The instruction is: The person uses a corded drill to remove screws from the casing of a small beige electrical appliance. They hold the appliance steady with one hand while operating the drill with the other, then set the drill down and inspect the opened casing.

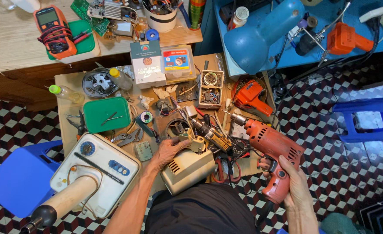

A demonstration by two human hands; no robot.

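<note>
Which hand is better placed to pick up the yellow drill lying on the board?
Left, I'd judge. The left hand rests on the cream housing, right beside the yellow drill. The right hand is farther off and already grips the red drill.

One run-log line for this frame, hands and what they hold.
left hand: resting on cream housing | right hand: gripping red drill | surface: cluttered low table

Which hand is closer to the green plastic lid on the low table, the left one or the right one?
Left. The left hand rests on a cream housing, right of the green lid. The right hand holds the red drill, much farther right.
</note>
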